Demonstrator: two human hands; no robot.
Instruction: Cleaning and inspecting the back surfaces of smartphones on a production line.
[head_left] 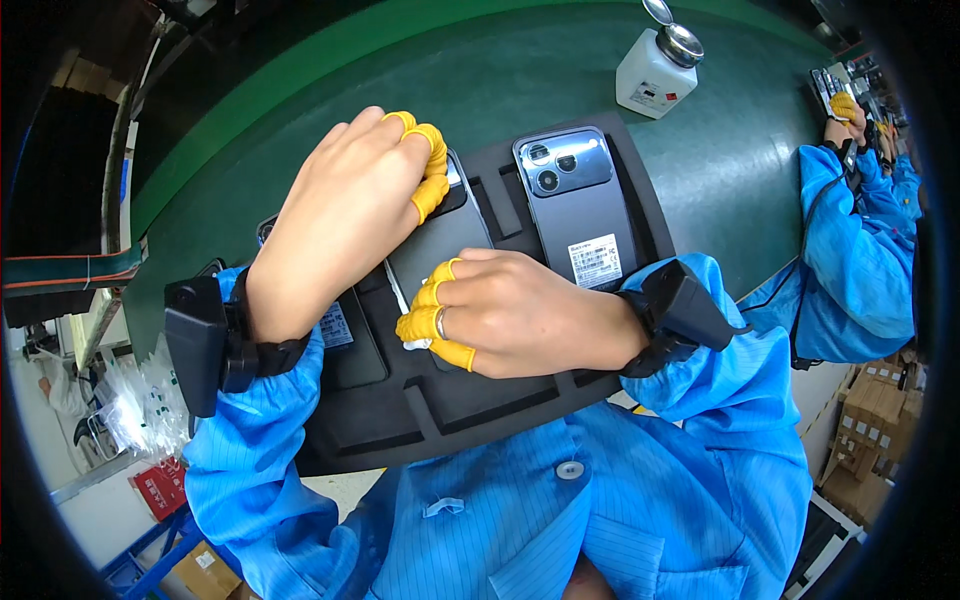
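Observation:
A dark grey smartphone sits tilted in the middle of a black foam tray, its back facing up. My left hand, in yellow finger cots, is curled round the phone's far end and partly hides its camera panel. At the phone's near left edge, my right hand, also in yellow finger cots, is closed with a small white wipe poking out under the fingertips. To the right lies a second smartphone with a white label. Beneath my left wrist, a third smartphone is mostly covered.
A white pump bottle with a raised metal lid stands on the green table behind the tray. Another person's blue sleeve is at the right. Clear plastic bags hang at the left. Cardboard boxes are stacked low on the right.

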